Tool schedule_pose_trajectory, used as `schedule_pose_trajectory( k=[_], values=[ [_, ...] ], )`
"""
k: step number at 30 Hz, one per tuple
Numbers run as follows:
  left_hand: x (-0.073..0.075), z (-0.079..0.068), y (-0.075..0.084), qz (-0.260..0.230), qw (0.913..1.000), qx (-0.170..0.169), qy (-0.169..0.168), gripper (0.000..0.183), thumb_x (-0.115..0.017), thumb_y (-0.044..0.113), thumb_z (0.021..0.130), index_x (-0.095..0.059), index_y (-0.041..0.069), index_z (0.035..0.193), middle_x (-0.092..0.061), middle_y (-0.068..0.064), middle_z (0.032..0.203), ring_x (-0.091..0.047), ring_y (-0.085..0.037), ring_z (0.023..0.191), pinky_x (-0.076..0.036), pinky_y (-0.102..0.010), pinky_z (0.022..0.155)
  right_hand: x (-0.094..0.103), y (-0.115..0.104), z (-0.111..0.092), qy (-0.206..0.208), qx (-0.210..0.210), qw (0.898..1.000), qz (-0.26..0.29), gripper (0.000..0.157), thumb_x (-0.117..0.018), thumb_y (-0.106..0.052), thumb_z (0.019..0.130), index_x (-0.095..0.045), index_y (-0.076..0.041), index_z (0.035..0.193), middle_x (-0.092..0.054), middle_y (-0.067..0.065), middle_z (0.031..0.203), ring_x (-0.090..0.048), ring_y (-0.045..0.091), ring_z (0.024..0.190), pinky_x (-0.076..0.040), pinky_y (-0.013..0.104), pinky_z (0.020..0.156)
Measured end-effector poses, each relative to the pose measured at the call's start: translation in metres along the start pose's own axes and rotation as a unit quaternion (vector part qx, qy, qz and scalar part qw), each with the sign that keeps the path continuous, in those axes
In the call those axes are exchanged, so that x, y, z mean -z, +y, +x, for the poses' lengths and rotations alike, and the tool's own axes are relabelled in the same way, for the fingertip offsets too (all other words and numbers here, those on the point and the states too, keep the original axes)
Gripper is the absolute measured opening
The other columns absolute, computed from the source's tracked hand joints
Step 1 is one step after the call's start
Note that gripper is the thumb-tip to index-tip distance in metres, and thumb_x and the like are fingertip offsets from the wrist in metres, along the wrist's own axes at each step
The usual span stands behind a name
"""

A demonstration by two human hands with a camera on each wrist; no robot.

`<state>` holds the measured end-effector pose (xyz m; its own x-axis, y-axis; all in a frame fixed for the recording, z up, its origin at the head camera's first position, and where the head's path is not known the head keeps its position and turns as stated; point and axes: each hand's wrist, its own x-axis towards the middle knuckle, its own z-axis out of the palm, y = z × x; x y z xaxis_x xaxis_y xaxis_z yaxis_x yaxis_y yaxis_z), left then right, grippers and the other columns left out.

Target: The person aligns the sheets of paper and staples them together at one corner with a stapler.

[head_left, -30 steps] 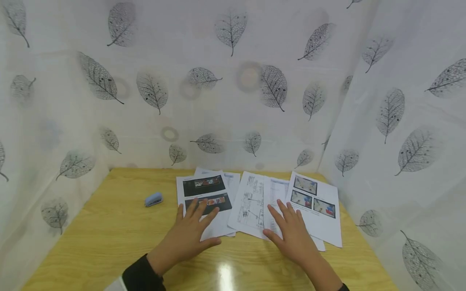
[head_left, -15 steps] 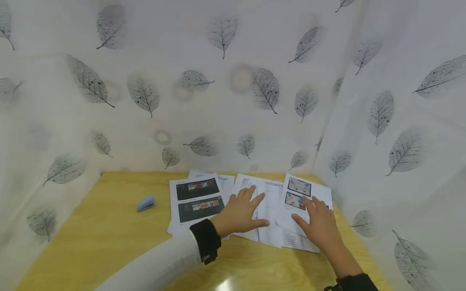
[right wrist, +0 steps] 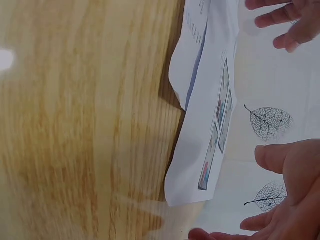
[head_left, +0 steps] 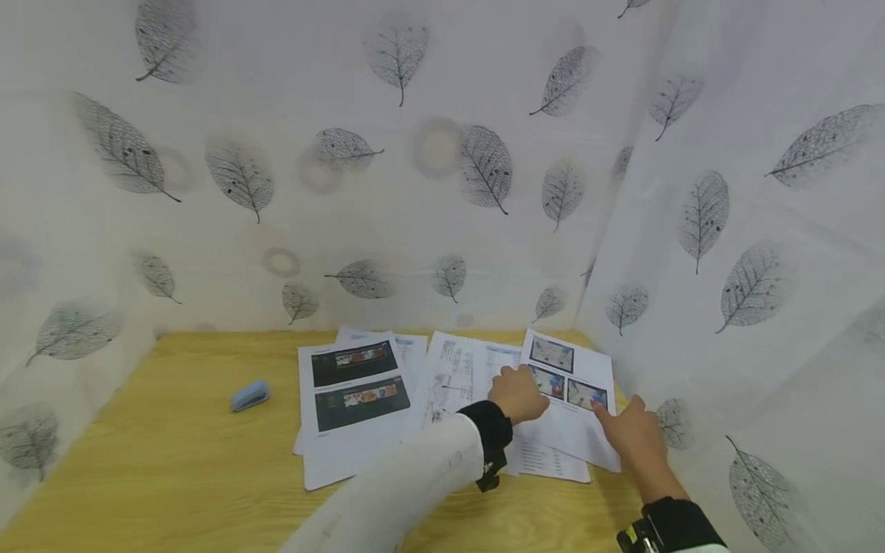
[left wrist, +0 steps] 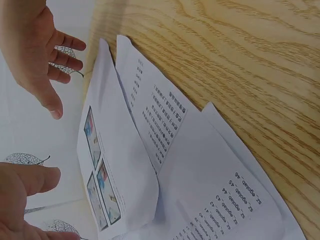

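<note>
A printed sheet with three photos (head_left: pixel 546 430) lies at the right, over part of a sheet printed with a list (head_left: pixel 553 463). My left hand (head_left: pixel 517 395) is over the photo sheet's left side, fingers loosely bent. At that sheet's right edge is my right hand (head_left: pixel 634 434), thumb toward the paper. In the right wrist view my right hand (right wrist: pixel 295 180) has thumb and fingers spread, apart from the photo sheet (right wrist: pixel 192 165). The left wrist view shows a gap between my left hand's thumb and finger (left wrist: pixel 30 180), nothing pinched.
Further left lie a sheet with line drawings (head_left: pixel 448 376) and one with two dark pictures (head_left: pixel 353 457), overlapping other paper. A small blue stapler (head_left: pixel 250 396) stands on the wooden table (head_left: pixel 173 461). A leaf-patterned curtain (head_left: pixel 387 207) encloses the back and sides.
My left hand has moved right, from the dark-picture sheet to the photo sheet, its fingers now more bent. My right hand has moved right to the photo sheet's edge. The head view has turned right.
</note>
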<state>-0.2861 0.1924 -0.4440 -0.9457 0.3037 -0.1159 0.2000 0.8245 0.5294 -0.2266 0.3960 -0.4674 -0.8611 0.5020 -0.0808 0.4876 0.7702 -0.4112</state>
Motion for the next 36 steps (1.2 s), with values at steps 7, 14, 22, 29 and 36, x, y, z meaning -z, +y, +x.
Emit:
schedule_pose_trajectory(
  k=[7, 14, 22, 29, 36],
  values=[
    [-0.017, 0.005, 0.002, 0.029, 0.9995, 0.011, -0.009, 0.056, -0.07, 0.038, 0.078, -0.056, 0.007, 0.121, -0.059, -0.016, 0.108, -0.056, -0.031, 0.099, -0.047, -0.041, 0.084, -0.007, -0.001, 0.001, -0.032, -0.044, 0.997, 0.061, 0.087, -0.056, -0.045, 0.092, -0.022, 0.021, 0.137, -0.04, 0.043, 0.122, -0.048, 0.049, 0.105, -0.045, 0.057, 0.089],
    [-0.026, 0.017, -0.002, -0.023, 0.9987, 0.035, 0.029, 0.045, -0.066, 0.022, 0.079, -0.054, 0.003, 0.118, -0.06, -0.02, 0.101, -0.06, -0.033, 0.092, -0.05, -0.041, 0.08, -0.015, 0.0, 0.004, -0.034, -0.055, 0.994, 0.086, 0.056, -0.057, -0.028, 0.094, -0.042, 0.019, 0.12, -0.053, 0.031, 0.104, -0.054, 0.035, 0.086, -0.047, 0.035, 0.063],
    [-0.018, 0.02, -0.017, -0.107, 0.9932, -0.046, 0.007, 0.028, -0.057, 0.007, 0.079, -0.058, -0.005, 0.105, -0.06, -0.011, 0.081, -0.054, -0.02, 0.065, -0.045, -0.031, 0.055, -0.021, 0.002, 0.009, 0.026, -0.026, 0.993, 0.113, 0.036, -0.046, -0.018, 0.097, -0.049, 0.01, 0.119, -0.055, 0.03, 0.112, -0.054, 0.041, 0.098, -0.046, 0.049, 0.076],
    [0.027, -0.006, -0.029, -0.182, 0.9826, -0.038, -0.003, 0.056, -0.062, 0.008, 0.077, -0.045, -0.007, 0.128, -0.061, -0.017, 0.106, -0.058, -0.02, 0.077, -0.051, -0.033, 0.059, -0.019, -0.008, -0.004, 0.025, -0.009, 0.978, 0.207, 0.039, -0.044, -0.021, 0.099, -0.047, 0.008, 0.126, -0.052, 0.027, 0.117, -0.051, 0.038, 0.102, -0.044, 0.048, 0.082],
    [0.069, -0.031, -0.076, -0.318, 0.9479, 0.012, -0.018, 0.033, -0.054, 0.017, 0.091, -0.045, 0.0, 0.118, -0.057, -0.012, 0.096, -0.064, -0.021, 0.067, -0.054, -0.037, 0.047, -0.017, -0.047, -0.037, -0.062, 0.016, 0.954, 0.292, 0.045, -0.045, -0.024, 0.1, -0.041, 0.006, 0.133, -0.049, 0.022, 0.122, -0.047, 0.031, 0.107, -0.041, 0.039, 0.085]
  ],
)
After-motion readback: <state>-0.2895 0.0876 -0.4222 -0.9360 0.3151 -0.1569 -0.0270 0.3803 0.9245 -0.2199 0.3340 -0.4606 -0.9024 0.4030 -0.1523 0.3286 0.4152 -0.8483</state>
